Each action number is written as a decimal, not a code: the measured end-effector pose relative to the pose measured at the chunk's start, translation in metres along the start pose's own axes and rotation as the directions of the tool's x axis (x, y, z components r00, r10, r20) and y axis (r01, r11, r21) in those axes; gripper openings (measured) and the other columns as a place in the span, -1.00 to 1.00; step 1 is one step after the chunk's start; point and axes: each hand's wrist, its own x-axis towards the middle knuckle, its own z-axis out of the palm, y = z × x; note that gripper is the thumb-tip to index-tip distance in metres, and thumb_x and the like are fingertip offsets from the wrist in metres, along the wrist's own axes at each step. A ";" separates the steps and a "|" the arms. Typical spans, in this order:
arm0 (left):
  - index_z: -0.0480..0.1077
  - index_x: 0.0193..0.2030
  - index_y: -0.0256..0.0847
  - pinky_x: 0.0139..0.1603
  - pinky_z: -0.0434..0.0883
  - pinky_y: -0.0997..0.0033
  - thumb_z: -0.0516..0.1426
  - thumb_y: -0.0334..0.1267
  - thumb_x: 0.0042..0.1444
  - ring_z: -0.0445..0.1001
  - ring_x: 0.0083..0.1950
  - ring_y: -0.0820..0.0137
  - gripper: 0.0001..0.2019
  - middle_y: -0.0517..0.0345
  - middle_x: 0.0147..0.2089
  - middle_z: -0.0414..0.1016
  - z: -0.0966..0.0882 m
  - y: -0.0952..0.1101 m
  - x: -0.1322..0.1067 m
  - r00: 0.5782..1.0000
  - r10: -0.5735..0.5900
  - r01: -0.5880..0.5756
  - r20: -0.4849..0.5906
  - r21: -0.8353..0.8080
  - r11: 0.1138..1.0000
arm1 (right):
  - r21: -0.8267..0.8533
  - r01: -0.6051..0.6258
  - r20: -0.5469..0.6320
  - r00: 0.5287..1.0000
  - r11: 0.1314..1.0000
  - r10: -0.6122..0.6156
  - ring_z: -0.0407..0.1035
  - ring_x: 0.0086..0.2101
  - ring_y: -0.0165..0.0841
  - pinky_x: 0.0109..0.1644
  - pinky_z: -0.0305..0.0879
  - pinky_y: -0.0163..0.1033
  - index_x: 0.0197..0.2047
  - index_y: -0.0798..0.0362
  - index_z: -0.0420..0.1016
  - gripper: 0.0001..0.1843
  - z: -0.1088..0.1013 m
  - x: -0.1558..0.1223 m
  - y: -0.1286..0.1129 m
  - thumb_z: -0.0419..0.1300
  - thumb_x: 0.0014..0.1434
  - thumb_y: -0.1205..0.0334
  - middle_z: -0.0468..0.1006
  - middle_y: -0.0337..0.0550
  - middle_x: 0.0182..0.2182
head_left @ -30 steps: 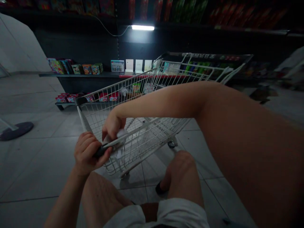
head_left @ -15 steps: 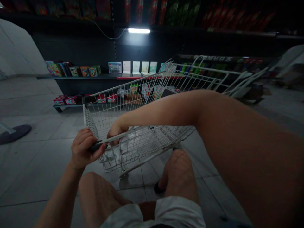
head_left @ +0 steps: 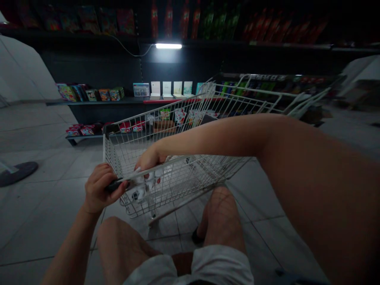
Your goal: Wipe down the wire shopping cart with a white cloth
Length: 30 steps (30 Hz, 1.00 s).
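My left hand (head_left: 102, 185) is closed around the black corner piece of the shopping cart (head_left: 184, 188), at its near left rim. Over the near side rail reaches my right arm, and my right hand (head_left: 149, 158) is down inside the basket at the same end. Its fingers are bent onto a crumpled white cloth (head_left: 141, 190), seen partly through the wire side. The rail and wires hide some of the fingertips. Apart from the cloth, the near end of the wire basket shows a pale bottom.
Behind the cart are dark shelves with boxes (head_left: 109, 95), upright booklets (head_left: 166, 89) and bottles (head_left: 184, 19). A lamp tube (head_left: 168, 46) glows under the upper shelf. At left, a round post base (head_left: 20, 173) stands on the tiled floor. My knees are close to the cart.
My right hand has risen slightly inside the basket, and more of the white cloth shows below it. My left hand keeps its grip on the corner. The view has tilted up a little.
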 end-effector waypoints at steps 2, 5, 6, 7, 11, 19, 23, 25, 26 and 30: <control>0.29 -0.43 -0.13 -0.26 0.48 0.23 0.29 -0.32 -0.08 0.40 -0.44 0.36 -0.78 0.19 -0.51 0.36 -0.001 -0.001 -0.003 1.000 -0.012 0.012 -0.007 0.007 1.000 | 0.034 -0.005 0.069 0.998 0.999 0.003 0.47 -0.36 -0.54 -0.23 0.31 -0.21 -0.86 0.27 0.05 -0.30 -0.016 0.008 -0.002 -0.13 0.25 0.10 0.45 -0.30 -0.71; 0.33 -0.39 -0.12 -0.21 0.50 0.21 0.29 -0.32 -0.08 0.47 -0.36 0.30 -0.81 0.14 -0.46 0.43 -0.002 -0.002 -0.005 0.999 -0.001 0.003 -0.034 0.050 0.999 | 0.089 -0.047 0.289 0.957 0.995 0.020 0.48 -0.35 -0.51 -0.19 0.34 -0.23 -0.70 0.20 0.36 -0.51 -0.034 0.021 -0.024 0.05 0.21 0.20 0.58 -0.31 -0.58; 0.35 -0.36 -0.12 -0.21 0.50 0.21 0.29 -0.31 -0.07 0.50 -0.31 0.28 -0.82 0.11 -0.43 0.47 -0.002 -0.002 -0.005 0.998 0.019 -0.015 -0.051 0.070 0.997 | 0.102 -0.058 0.358 0.934 0.993 0.017 0.49 -0.32 -0.49 -0.16 0.36 -0.26 -0.59 0.17 0.47 -0.66 -0.038 0.022 -0.037 0.11 0.18 0.26 0.63 -0.29 -0.49; 0.37 -0.33 -0.12 -0.21 0.50 0.20 0.29 -0.30 -0.06 0.51 -0.28 0.26 -0.82 0.08 -0.40 0.49 -0.003 -0.002 -0.004 0.997 0.039 -0.034 -0.059 0.084 0.996 | 0.111 -0.058 0.412 0.911 0.992 0.007 0.50 -0.27 -0.47 -0.12 0.38 -0.27 -0.44 0.13 0.55 -0.80 -0.042 0.020 -0.051 0.14 0.16 0.33 0.66 -0.27 -0.38; 0.33 -0.37 -0.13 -0.26 0.48 0.22 0.26 -0.23 0.00 0.46 -0.35 0.32 -0.84 0.13 -0.44 0.44 -0.005 -0.001 0.000 0.998 0.069 -0.069 -0.009 0.033 0.997 | 0.058 0.071 0.533 0.841 0.996 -0.091 0.45 -0.08 -0.40 0.04 0.36 -0.22 0.00 0.09 0.49 -0.70 -0.069 -0.015 -0.080 0.11 0.22 0.41 0.58 -0.09 -0.05; 0.31 -0.37 -0.12 -0.18 0.51 0.10 0.28 -0.37 -0.02 0.46 -0.32 0.25 -0.80 0.12 -0.46 0.39 -0.009 -0.007 -0.005 0.999 0.020 -0.022 0.037 0.059 0.998 | -0.253 0.068 0.380 0.924 0.965 0.035 0.39 -0.03 -0.38 0.06 0.34 -0.17 -0.04 -0.01 0.52 -0.76 -0.142 -0.114 -0.025 0.07 0.31 0.26 0.51 -0.09 0.01; 0.31 -0.38 -0.14 -0.15 0.51 0.11 0.28 -0.36 0.00 0.47 -0.33 0.27 -0.81 0.13 -0.44 0.41 -0.009 -0.005 0.002 0.996 0.011 -0.017 0.086 0.073 0.997 | -0.350 0.094 0.317 0.948 0.932 0.023 0.37 -0.06 -0.34 0.03 0.34 -0.14 0.02 -0.03 0.49 -0.74 -0.092 -0.090 -0.059 0.06 0.34 0.22 0.49 -0.08 0.02; 0.33 -0.38 -0.14 -0.13 0.51 0.12 0.26 -0.36 0.01 0.46 -0.37 0.31 -0.84 0.14 -0.43 0.43 -0.010 -0.003 0.008 0.993 0.011 -0.017 0.118 0.056 0.998 | -0.379 0.101 0.291 0.957 0.920 0.014 0.36 -0.09 -0.34 -0.02 0.34 -0.16 0.05 -0.09 0.46 -0.71 -0.064 -0.071 -0.078 -0.01 0.38 0.21 0.49 -0.08 0.01; 0.33 -0.39 -0.14 -0.14 0.51 0.13 0.25 -0.35 0.02 0.46 -0.39 0.33 -0.86 0.14 -0.43 0.44 -0.010 -0.002 0.011 0.991 0.012 -0.018 0.132 0.044 0.999 | -0.390 0.110 0.281 0.960 0.914 0.004 0.36 -0.11 -0.35 -0.03 0.34 -0.17 0.06 -0.11 0.45 -0.70 -0.055 -0.064 -0.083 -0.04 0.39 0.21 0.48 -0.08 0.01; 0.36 -0.40 -0.12 -0.26 0.53 0.18 0.29 -0.32 0.00 0.50 -0.38 0.29 -0.84 0.19 -0.47 0.45 -0.016 -0.009 0.013 0.988 0.039 -0.042 0.148 0.019 0.999 | -0.413 0.133 0.249 0.968 0.901 -0.028 0.33 -0.11 -0.37 -0.01 0.33 -0.17 0.06 -0.15 0.46 -0.67 -0.069 -0.082 -0.063 -0.04 0.38 0.28 0.46 -0.11 0.05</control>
